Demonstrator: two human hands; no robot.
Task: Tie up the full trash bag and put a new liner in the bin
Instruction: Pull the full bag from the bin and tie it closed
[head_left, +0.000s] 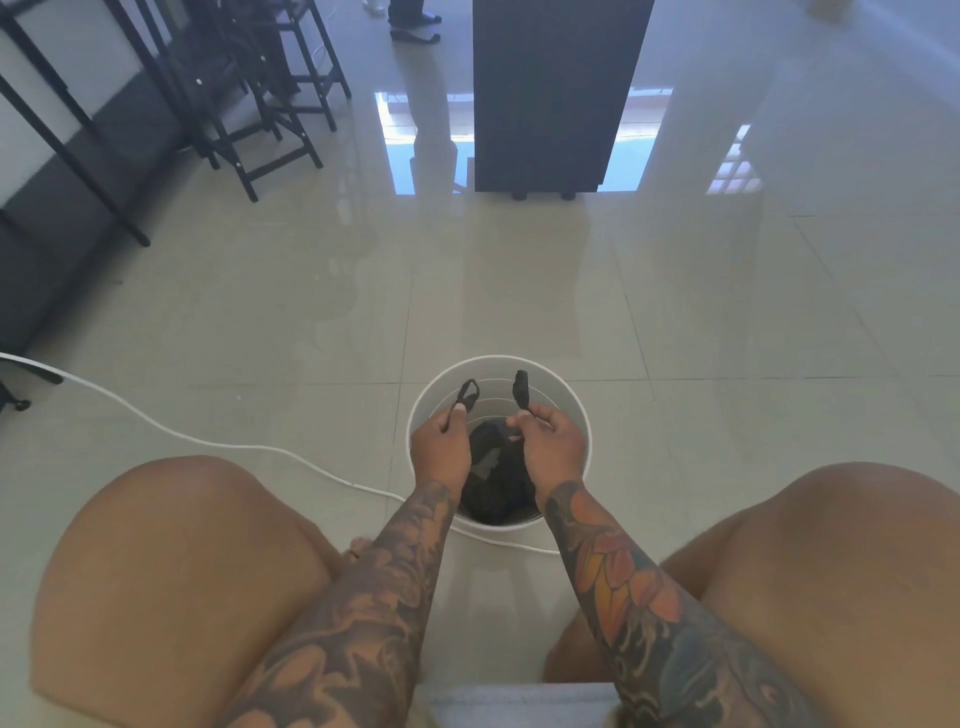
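Hands work over the white bin (579, 415) on the tiled floor (311, 312) between your knees: your left hand (440, 451) pinches one handle loop of the black trash bag (493, 483), your right hand (545, 447) pinches the other. Bag body sits inside the bin, and a white cable (208, 441) runs past its near side.

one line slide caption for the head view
Both hands, left and right, pinch black trash bag handles over white bin.

One white bin (498, 384), one black bag (493, 478) — two handles, two hands, one white cable (156, 421).
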